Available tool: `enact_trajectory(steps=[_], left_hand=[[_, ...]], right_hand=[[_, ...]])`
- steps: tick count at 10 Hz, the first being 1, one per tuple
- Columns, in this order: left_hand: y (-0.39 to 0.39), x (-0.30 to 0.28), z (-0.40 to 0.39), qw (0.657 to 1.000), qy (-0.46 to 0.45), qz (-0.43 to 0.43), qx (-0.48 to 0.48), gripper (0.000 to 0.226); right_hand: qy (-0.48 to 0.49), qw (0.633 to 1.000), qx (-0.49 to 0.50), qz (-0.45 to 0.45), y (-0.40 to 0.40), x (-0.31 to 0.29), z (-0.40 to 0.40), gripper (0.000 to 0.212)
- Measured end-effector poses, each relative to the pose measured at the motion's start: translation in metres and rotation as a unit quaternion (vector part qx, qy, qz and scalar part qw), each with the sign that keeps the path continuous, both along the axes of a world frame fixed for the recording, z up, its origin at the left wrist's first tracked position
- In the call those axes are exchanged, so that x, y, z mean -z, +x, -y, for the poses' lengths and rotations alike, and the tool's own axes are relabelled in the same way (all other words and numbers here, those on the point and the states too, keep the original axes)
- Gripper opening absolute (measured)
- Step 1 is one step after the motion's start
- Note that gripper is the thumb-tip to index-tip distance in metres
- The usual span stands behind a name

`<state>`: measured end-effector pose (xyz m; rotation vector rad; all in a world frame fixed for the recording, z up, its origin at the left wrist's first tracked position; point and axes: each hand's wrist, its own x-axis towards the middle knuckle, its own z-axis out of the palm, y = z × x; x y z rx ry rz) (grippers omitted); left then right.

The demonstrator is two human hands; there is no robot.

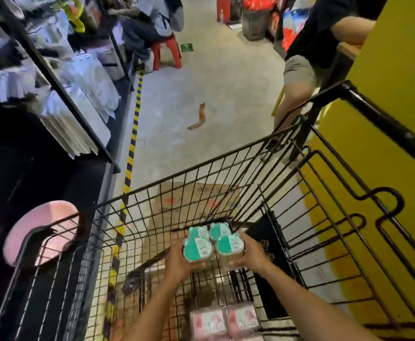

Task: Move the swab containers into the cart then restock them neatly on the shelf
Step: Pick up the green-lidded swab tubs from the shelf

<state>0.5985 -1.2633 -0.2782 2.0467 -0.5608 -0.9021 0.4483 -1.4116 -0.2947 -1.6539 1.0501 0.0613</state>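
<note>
The cart (226,168) stands open-topped (wire walls all round), pink packs (223,321) lying inside.

Your left hand (178,258) and right hand (249,253) cover the sides and bases of the four teal-lidded clear swab containers (210,242), and their label print is too small to read. The pink-wrapped packs (226,321) on the black wire cart's (226,173) floor are cut off by the bottom edge. The white packaged goods on the dark shelf (61,77) to your left are blurred. The bystander in dark shirt and grey shorts (304,65) is cut off at the top edge.
</note>
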Motion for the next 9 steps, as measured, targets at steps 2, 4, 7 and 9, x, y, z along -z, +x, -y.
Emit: enact_trajectory(steps=[2, 4, 7, 9], left_hand=[[0.0, 0.048, 0.008, 0.999, 0.021, 0.006, -0.036, 0.058], [0.001, 0.085, 0.013, 0.998, 0.026, 0.009, -0.058, 0.051], [0.002, 0.125, 0.022, 0.997, 0.021, 0.008, -0.068, 0.068], [0.001, 0.13, 0.027, 0.996, 0.035, 0.008, -0.085, 0.071]], right_hand=[[0.017, 0.999, 0.035, -0.012, 0.02, 0.049, -0.012, 0.07], [-0.105, 0.993, -0.001, -0.049, 0.036, 0.094, -0.022, 0.013], [-0.071, 0.994, 0.076, -0.041, 0.04, 0.131, -0.013, 0.058], [-0.056, 0.994, 0.086, -0.04, 0.04, 0.128, -0.012, 0.061]])
